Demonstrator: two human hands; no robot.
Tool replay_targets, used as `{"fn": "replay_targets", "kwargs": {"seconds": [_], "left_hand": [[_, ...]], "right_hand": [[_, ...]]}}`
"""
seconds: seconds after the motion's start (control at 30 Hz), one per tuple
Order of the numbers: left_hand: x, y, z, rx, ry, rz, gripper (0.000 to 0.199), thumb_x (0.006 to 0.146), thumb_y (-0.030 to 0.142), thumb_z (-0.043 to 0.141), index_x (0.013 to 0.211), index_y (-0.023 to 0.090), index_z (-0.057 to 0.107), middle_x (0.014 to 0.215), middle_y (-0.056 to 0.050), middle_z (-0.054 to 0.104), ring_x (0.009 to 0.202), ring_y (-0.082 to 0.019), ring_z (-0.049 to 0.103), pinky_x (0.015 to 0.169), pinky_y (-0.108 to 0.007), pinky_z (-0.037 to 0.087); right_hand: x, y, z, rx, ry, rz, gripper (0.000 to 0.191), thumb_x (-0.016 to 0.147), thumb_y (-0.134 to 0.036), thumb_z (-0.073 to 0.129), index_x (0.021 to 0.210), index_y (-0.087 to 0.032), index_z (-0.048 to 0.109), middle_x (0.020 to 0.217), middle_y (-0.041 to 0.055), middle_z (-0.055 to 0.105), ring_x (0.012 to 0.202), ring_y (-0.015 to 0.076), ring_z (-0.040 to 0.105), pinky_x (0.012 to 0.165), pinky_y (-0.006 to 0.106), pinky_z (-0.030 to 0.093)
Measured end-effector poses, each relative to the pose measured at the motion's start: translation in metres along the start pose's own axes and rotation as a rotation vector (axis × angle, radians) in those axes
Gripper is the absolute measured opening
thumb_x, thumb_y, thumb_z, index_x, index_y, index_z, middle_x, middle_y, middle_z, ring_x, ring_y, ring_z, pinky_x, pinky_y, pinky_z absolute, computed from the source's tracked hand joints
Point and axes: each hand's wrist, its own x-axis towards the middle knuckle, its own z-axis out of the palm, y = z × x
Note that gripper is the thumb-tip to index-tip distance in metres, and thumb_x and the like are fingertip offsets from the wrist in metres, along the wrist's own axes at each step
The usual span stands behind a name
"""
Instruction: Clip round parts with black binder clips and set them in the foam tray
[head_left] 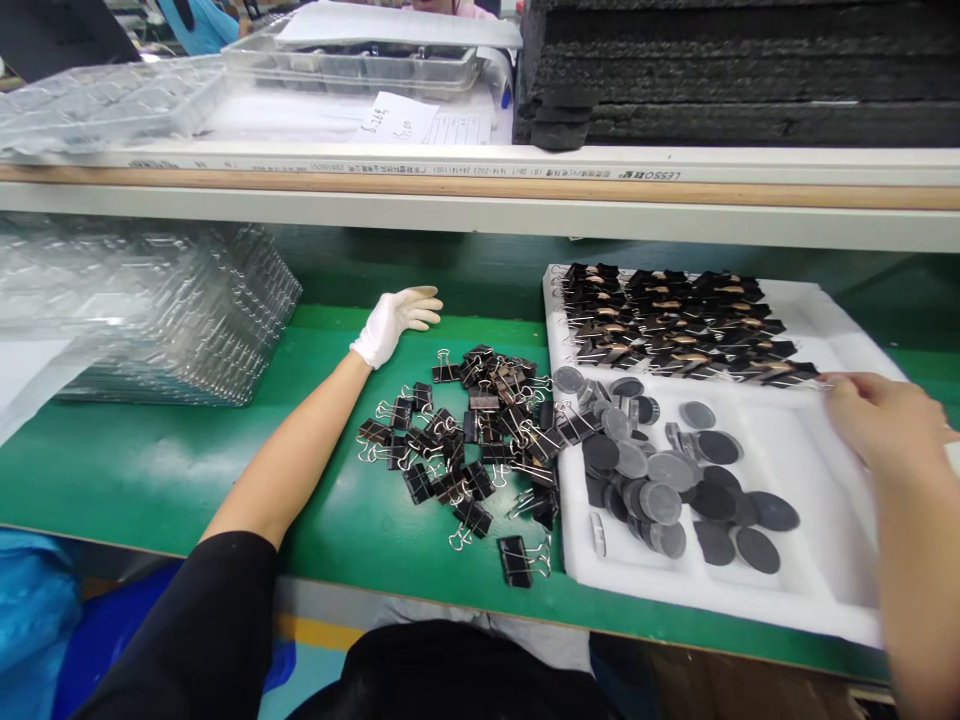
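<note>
My left hand (397,318), in a white glove, is held open with fingers stretched out over the back of the green bench, just behind a loose pile of black binder clips (480,420). At the right, my right hand (889,420) has its fingers closed together at the right end of the front row of clamped binder clips (690,330). What its fingertips pinch is too small to make out. Those clips stand in several tight rows at the back of a white foam tray (817,590). Grey and black discs (660,480) lie scattered in the tray's front part.
Clear plastic blister trays (172,310) are stacked at the left. Above the bench runs a shelf edge (450,205), bearing papers (397,120), a clear tray (352,65) and black foam sheets (735,80). A co-worker's blue sleeve (199,25) shows at the far left.
</note>
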Motion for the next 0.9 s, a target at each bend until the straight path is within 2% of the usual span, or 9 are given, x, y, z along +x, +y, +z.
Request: {"fn": "replay_targets", "kwargs": {"seconds": [0.27, 0.5, 0.9], "left_hand": [[0.0, 0.002, 0.002, 0.013, -0.025, -0.028, 0.053, 0.085, 0.043, 0.05, 0.122, 0.009, 0.068, 0.11, -0.015, 0.077, 0.087, -0.02, 0.073, 0.073, -0.028, 0.055], [0.0, 0.001, -0.001, -0.041, 0.005, -0.007, 0.053, 0.09, 0.043, 0.046, 0.124, 0.008, 0.067, 0.112, -0.016, 0.076, 0.086, -0.019, 0.072, 0.073, -0.029, 0.054], [0.002, -0.001, -0.001, 0.021, -0.026, -0.009, 0.053, 0.093, 0.048, 0.045, 0.124, 0.01, 0.066, 0.111, -0.014, 0.076, 0.087, -0.019, 0.072, 0.073, -0.027, 0.054]], "right_hand": [[0.002, 0.002, 0.003, 0.005, 0.006, -0.012, 0.048, 0.093, -0.042, 0.044, 0.123, -0.021, 0.075, 0.137, 0.0203, 0.062, 0.139, 0.0453, 0.044, 0.119, 0.065, 0.022], [-0.005, -0.004, -0.002, -0.003, -0.003, -0.008, 0.045, 0.097, -0.037, 0.046, 0.126, -0.02, 0.076, 0.138, 0.0211, 0.062, 0.141, 0.0436, 0.045, 0.119, 0.063, 0.027], [-0.017, -0.017, -0.013, -0.041, -0.045, 0.024, 0.045, 0.1, -0.034, 0.047, 0.134, -0.019, 0.072, 0.146, 0.0201, 0.058, 0.146, 0.0433, 0.042, 0.124, 0.06, 0.025]]}}
